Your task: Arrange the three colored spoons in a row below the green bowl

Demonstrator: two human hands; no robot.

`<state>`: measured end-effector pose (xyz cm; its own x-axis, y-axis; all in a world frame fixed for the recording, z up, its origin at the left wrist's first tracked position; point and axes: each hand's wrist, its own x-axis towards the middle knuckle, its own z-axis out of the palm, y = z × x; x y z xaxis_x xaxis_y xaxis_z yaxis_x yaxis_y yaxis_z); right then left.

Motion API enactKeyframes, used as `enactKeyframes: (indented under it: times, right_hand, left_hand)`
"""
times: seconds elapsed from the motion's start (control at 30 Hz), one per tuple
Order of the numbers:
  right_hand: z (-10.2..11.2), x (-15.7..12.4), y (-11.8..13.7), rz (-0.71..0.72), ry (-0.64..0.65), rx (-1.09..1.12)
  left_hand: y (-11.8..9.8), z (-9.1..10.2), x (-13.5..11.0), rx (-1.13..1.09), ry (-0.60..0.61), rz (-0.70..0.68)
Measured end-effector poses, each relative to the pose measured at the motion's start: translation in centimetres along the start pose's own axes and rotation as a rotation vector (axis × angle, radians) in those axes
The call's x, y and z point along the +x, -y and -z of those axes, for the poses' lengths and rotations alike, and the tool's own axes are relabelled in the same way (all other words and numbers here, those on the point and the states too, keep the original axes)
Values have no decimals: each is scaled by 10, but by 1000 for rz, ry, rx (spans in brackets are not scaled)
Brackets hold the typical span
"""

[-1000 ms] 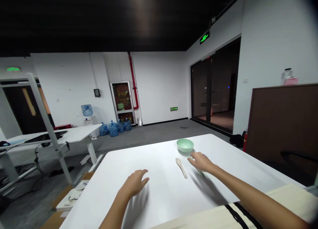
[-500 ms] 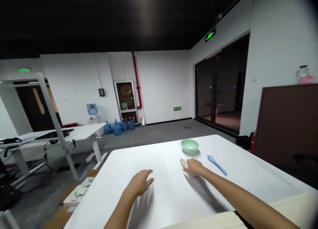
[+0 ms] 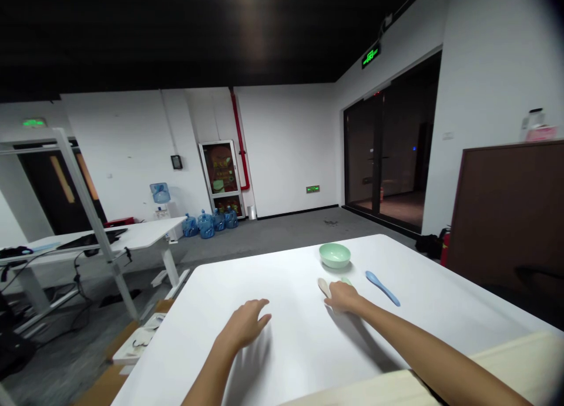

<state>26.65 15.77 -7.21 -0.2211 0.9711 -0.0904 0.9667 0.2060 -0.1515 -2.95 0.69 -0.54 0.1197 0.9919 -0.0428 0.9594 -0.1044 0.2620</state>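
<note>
My right hand (image 3: 344, 297) is low over the white table (image 3: 291, 347), its fingers closed round the handle of a beige spoon (image 3: 324, 287). The spoon's bowl end points away from me. Just behind my knuckles a pale green piece (image 3: 346, 281) shows, mostly hidden by the hand. Beyond it stands a light green bowl (image 3: 335, 255), upright. To the right of the hand a blue spoon (image 3: 382, 288) lies flat. My left hand (image 3: 247, 324) hovers above the table's left half, thumb and fingers apart, holding nothing.
Left of the table, a white tray (image 3: 132, 348) sits on cardboard (image 3: 103, 385). Farther left is another white table (image 3: 154, 231) with a metal post (image 3: 90, 200). Blue water bottles (image 3: 205, 225) stand by the far wall. A brown cabinet (image 3: 502, 218) rises at the right.
The view has shifted slightly. The pale green piece now shows behind my right hand, where it was hidden before. Both hands have hardly moved, and the right still grips the beige spoon.
</note>
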Motion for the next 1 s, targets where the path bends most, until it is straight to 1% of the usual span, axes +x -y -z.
enactKeyframes:
  times: [0.1, 0.43, 0.8, 1.0]
  right_hand:
    - [1, -1, 0, 20, 18, -36]
    - [-2, -1, -1, 6, 20, -35]
    - [-2, 1, -2, -19, 42, 8]
    - [-3, 2, -3, 0, 37, -32]
  left_hand:
    - [0, 0, 1, 2, 0, -3]
    - [4, -3, 3, 4, 3, -2]
    - [2, -2, 0, 8, -1, 0]
    - [1, -1, 0, 6, 3, 5]
